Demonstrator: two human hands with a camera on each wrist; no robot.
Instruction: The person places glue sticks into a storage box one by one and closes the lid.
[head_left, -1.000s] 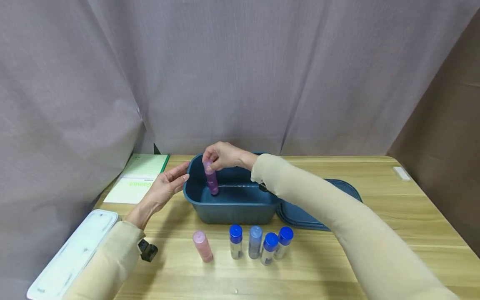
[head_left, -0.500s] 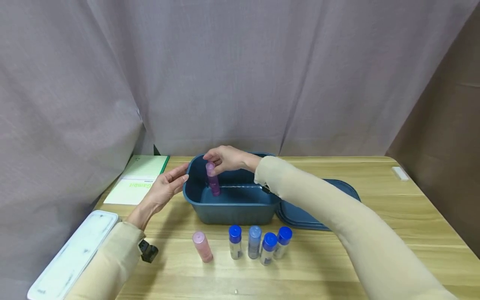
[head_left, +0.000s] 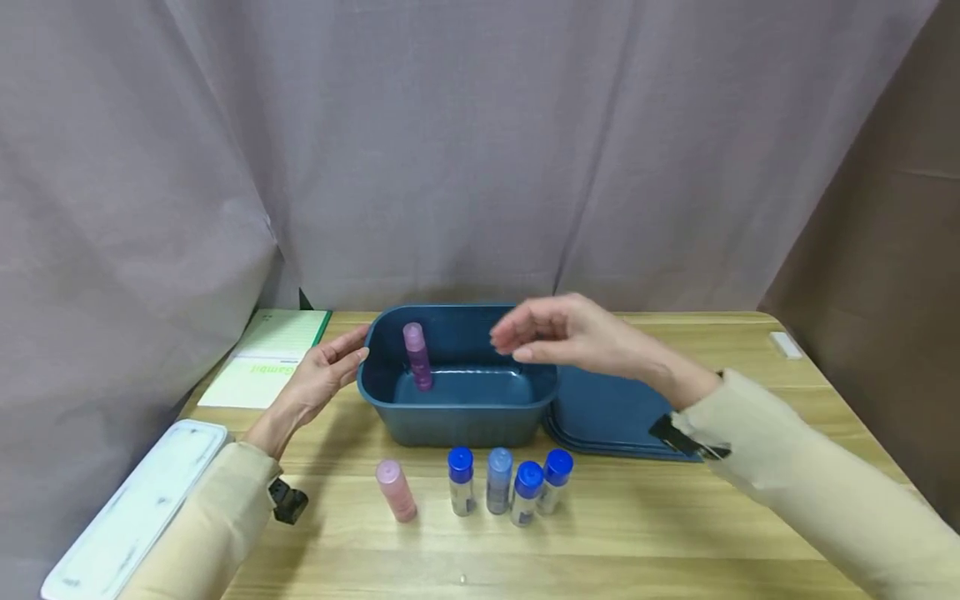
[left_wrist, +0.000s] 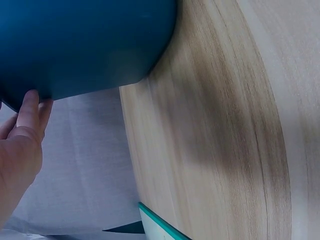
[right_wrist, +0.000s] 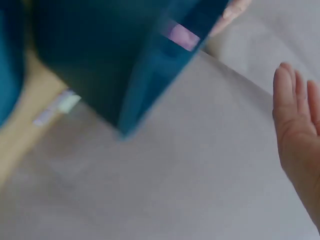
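A pale wooden table [head_left: 750,417] with a visible grain is backed by a grey, softly folded curtain [head_left: 450,150]. On it stands a dark blue plastic tub [head_left: 457,417] of rounded rectangular shape with smooth walls, and inside it, near the left end, a single purple bottle [head_left: 417,358] is seen upright, slim and cylindrical. The tub's flat lid [head_left: 607,412] is laid on the table just beside it on the right. The tub's left outer wall is touched by the straight, close-set fingers of the left hand [head_left: 318,379]. The right hand [head_left: 570,333] is held in the air above the tub's right part, its fingers relaxed, slightly apart and empty. In front of the tub a row of small bottles is set: a pink bottle [head_left: 395,490] tilted at the left, then four blue-capped bottles [head_left: 504,492] close together. A green notebook [head_left: 273,358] and a white oblong case [head_left: 135,508] lie at the left.
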